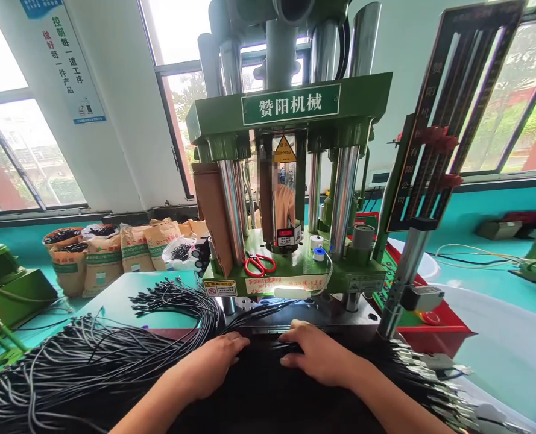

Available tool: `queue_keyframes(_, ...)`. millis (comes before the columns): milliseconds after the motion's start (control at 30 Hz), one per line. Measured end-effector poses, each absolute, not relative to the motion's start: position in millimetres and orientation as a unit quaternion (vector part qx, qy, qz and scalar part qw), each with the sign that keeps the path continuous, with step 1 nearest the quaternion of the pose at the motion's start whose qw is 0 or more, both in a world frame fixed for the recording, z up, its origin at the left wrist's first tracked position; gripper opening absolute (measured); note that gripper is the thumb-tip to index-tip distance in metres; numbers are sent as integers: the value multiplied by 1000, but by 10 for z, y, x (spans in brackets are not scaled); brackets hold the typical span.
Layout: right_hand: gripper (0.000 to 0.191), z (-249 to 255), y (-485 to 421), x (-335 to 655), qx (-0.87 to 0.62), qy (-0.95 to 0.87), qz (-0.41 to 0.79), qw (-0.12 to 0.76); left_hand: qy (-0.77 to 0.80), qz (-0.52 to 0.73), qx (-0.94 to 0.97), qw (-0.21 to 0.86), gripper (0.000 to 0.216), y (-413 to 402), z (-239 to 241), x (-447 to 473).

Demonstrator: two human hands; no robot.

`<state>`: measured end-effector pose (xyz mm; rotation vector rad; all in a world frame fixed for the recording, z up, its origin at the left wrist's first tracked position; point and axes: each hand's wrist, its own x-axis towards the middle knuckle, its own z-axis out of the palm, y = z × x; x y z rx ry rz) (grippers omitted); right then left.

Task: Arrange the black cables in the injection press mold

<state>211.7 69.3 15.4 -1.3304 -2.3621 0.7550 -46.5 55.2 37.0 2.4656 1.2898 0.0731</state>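
Starting at nine o'clock, you have a thick bundle of black cables (82,361) fanned across the bench (114,298), its plug ends reaching toward the green moulding press (290,181) at twelve o'clock. Behind the bundle, at ten o'clock, paper sacks of granulate (114,253) stand on the floor by the wall.

Your left hand (216,361) lies palm down at six o'clock on the dark mat of cables (268,392) in front of the press, fingers (238,346) stretched flat and loose, pressing rather than gripping. Just beside it, your right hand (317,355) rests the same way, its fingers (290,345) curled lightly over the cable ends at the edge of the steel mould plate (340,313); whether they pinch a single cable cannot be told.

Above your hands, red-handled scissors (259,263) lie on the press's green ledge, with a roll of white tape (318,254) to their right. At four o'clock, more cables with pale metal terminals (435,386) trail off the bench beside a white tub (498,337).
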Motion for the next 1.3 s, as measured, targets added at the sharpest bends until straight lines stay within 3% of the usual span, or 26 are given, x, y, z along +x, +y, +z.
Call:
queue_keyframes(233, 20, 137, 741, 2069, -458, -825, 265, 197, 481, 101, 857, 155, 26, 490, 258, -386)
queue_keyframes(467, 10, 156, 682, 2054, -456, -827, 234, 232, 477, 174, 847, 157, 24, 482, 173, -399)
queue_keyframes(733, 17, 190, 653, 1978, -464, -842, 164, 220, 471, 240, 831, 170, 34, 493, 59, -400)
queue_keyframes(1000, 23, 93, 801, 1854, -480, -844, 174, 163, 499, 238, 821, 142, 33, 505, 4, -431)
queue_keyframes(1300, 8, 5, 946, 1810, -488, -823, 239, 168, 477, 268, 818, 175, 25, 497, -6, -446)
